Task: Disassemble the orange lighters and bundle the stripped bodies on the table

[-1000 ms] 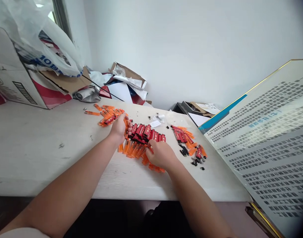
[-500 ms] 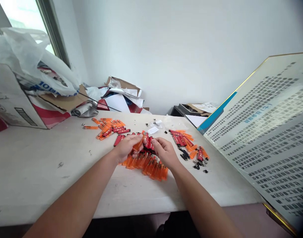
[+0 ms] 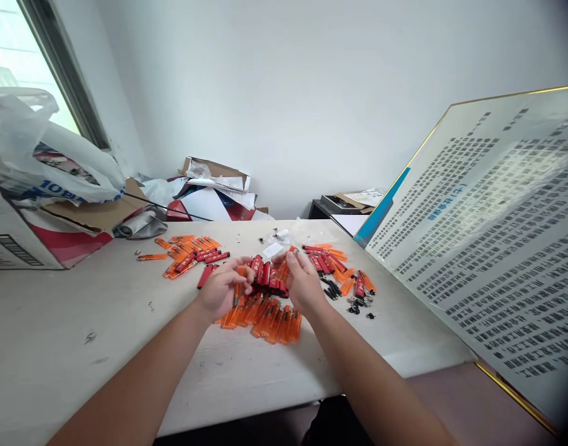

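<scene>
My left hand is closed with curled fingers around an orange translucent lighter, partly hidden by the fingers. Opposite it, my right hand pinches another orange lighter near its top, between thumb and fingers. Between the two hands lies a heap of red lighters with pale print and black ends. Just in front of that heap, nearer me, a row of orange lighters is spread side by side on the white table.
A mixed orange and red lighter pile lies left; another lies right, near black pieces and small metal parts. A printed board leans along the right edge. A carton and plastic bag stand left.
My hands have moved apart. The right hand now pinches an orange lighter where it was at the red ones. The whole view has shifted slightly to the right.
</scene>
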Demonstrator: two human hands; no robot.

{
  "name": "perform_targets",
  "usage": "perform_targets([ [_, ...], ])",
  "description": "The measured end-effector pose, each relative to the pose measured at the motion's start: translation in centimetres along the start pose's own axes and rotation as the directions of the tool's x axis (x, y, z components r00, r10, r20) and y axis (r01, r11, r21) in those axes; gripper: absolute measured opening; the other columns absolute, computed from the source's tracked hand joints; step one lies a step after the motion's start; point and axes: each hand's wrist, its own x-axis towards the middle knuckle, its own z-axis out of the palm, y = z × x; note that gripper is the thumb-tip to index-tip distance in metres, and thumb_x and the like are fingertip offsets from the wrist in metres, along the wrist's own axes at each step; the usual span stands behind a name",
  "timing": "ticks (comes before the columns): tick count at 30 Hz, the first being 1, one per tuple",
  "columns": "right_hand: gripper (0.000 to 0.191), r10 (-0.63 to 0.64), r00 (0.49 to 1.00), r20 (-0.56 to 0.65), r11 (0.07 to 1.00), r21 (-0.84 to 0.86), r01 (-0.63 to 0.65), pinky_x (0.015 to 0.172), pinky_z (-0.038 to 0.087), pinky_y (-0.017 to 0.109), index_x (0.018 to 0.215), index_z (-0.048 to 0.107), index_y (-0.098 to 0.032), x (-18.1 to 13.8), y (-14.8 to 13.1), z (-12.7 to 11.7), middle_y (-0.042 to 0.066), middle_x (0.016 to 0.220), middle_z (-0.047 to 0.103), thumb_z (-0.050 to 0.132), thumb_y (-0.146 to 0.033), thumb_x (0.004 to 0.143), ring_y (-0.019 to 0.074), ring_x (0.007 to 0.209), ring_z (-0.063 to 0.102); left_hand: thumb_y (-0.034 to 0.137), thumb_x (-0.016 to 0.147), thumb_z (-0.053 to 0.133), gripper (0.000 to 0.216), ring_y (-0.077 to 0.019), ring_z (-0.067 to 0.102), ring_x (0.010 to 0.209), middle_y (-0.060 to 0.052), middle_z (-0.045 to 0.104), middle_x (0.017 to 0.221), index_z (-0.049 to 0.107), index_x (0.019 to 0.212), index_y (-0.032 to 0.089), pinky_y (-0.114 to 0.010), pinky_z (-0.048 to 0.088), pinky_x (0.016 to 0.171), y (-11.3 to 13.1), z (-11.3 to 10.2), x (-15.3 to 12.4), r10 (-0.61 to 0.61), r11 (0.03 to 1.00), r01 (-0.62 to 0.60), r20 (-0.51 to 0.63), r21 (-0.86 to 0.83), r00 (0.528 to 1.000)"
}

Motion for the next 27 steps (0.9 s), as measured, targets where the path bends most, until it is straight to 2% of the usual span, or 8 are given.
perform_targets([
  [2,0.039,0.039,0.999,-0.007,0.998,0.041,-0.038,0.051,0.043,0.020,0.090,0.050,-0.022,0.3,-0.6,-0.4,-0.003,0.070,0.058,0.069,-0.052,0.073,0.0088,0.058,0.053,0.000,0.062,0.058,0.036,-0.0133,0.054,0.059,-0.004,0.059,0.070,0.059,0.095,0.014,-0.025,0.047,0.057,0.7,-0.5,0.3,0.061,0.997,-0.063,-0.044,-0.053,0.997],
  [4,0.040,0.106,0.994,0.028,0.993,0.049,-0.108,0.045,0.039,0.019,0.092,0.047,-0.023,0.5,-1.1,-0.7,-0.007,0.061,0.051,0.069,-0.051,0.073,0.0083,0.050,0.048,-0.001,0.066,0.058,0.034,-0.0138,0.057,0.064,-0.005,0.061,0.075,0.058,0.097,0.014,-0.026,0.050,0.060,1.2,-0.9,0.5,0.080,0.993,-0.089,-0.102,-0.078,0.992],
  [7,0.039,0.190,0.980,0.068,0.980,0.050,-0.193,0.038,0.030,0.018,0.083,0.046,-0.022,0.8,-1.3,-1.2,-0.010,0.052,0.039,0.065,-0.054,0.074,0.0063,0.041,0.036,0.001,0.073,0.059,0.028,-0.0150,0.060,0.070,-0.007,0.064,0.084,0.057,0.097,0.015,-0.028,0.053,0.063,1.4,-1.2,0.7,0.092,0.989,-0.114,-0.205,-0.099,0.974],
  [10,0.043,0.224,0.974,0.031,0.975,0.011,-0.224,0.034,0.018,0.018,0.070,0.041,-0.022,1.1,-1.2,-1.6,-0.011,0.044,0.028,0.060,-0.059,0.076,0.0050,0.036,0.023,0.001,0.074,0.058,0.024,-0.0152,0.061,0.068,-0.007,0.065,0.088,0.056,0.093,0.016,-0.030,0.054,0.061,1.2,-1.5,0.9,0.103,0.986,-0.135,-0.275,-0.102,0.956],
  [15,0.048,0.109,0.989,-0.101,0.985,-0.119,-0.121,0.034,0.009,0.020,0.060,0.033,-0.022,1.4,-1.0,-1.8,-0.012,0.041,0.021,0.063,-0.057,0.073,0.0037,0.035,0.014,0.000,0.072,0.058,0.024,-0.0124,0.056,0.057,-0.005,0.063,0.079,0.056,0.090,0.016,-0.028,0.051,0.056,1.1,-2.2,1.4,0.132,0.980,-0.174,-0.328,-0.102,0.935],
  [23,0.040,-0.014,0.969,-0.245,0.981,-0.193,-0.034,0.037,0.009,0.022,0.052,0.028,-0.022,1.5,-1.3,-1.6,-0.009,0.041,0.021,0.057,-0.040,0.074,0.0042,0.039,0.015,-0.001,0.074,0.056,0.023,-0.0116,0.052,0.055,-0.005,0.061,0.075,0.055,0.089,0.015,-0.026,0.049,0.053,1.1,-2.5,1.7,0.137,0.980,-0.178,-0.344,-0.092,0.929],
  [27,0.036,-0.019,0.966,-0.257,0.979,-0.201,-0.034,0.039,0.008,0.023,0.052,0.026,-0.023,1.4,-1.6,-1.5,-0.008,0.041,0.020,0.053,-0.034,0.074,0.0048,0.040,0.014,-0.001,0.074,0.056,0.023,-0.0113,0.052,0.055,-0.004,0.061,0.074,0.055,0.090,0.016,-0.025,0.049,0.053,1.0,-2.6,1.7,0.130,0.981,-0.171,-0.339,-0.093,0.932],
])
